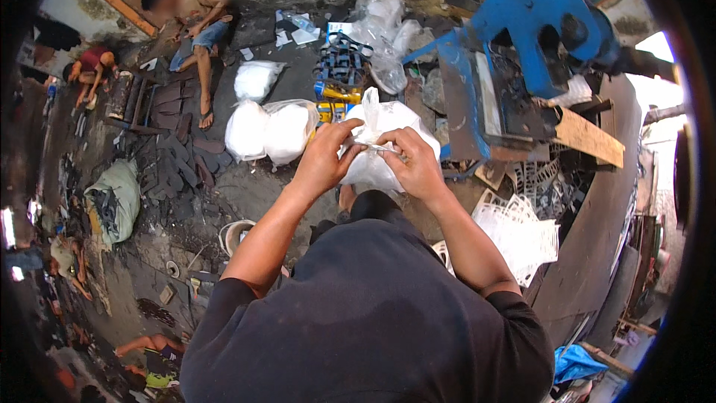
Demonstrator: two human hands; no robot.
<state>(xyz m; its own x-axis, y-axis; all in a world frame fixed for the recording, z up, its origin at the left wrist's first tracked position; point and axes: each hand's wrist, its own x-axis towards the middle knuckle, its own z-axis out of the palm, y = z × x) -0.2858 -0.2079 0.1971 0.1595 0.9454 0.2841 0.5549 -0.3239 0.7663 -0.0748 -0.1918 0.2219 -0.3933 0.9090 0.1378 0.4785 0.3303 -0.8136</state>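
Note:
Both my hands pinch the gathered neck of a full white plastic bag (pixel 406 121) in front of me. My left hand (pixel 326 151) closes on the twisted plastic from the left, thumb and fingers drawn together. From the right, my right hand (pixel 412 160) grips the same neck between thumb and forefinger. The bag's clear top stands up beyond my fingers, and its white contents bulge around and below them. Just left of my left hand sit two more filled white bags (pixel 246 130) (pixel 291 130), with a smaller white bag (pixel 258 80) behind them.
A blue machine (pixel 537 37) on a metal stand rises at the right. Yellow-and-blue packages (pixel 334 110) and dark straps (pixel 341 63) lie beyond the bags. White perforated sheets (pixel 514 235) are near my right elbow. Dark offcuts (pixel 179 168) and a green sack (pixel 115 201) lie left; several people sit there.

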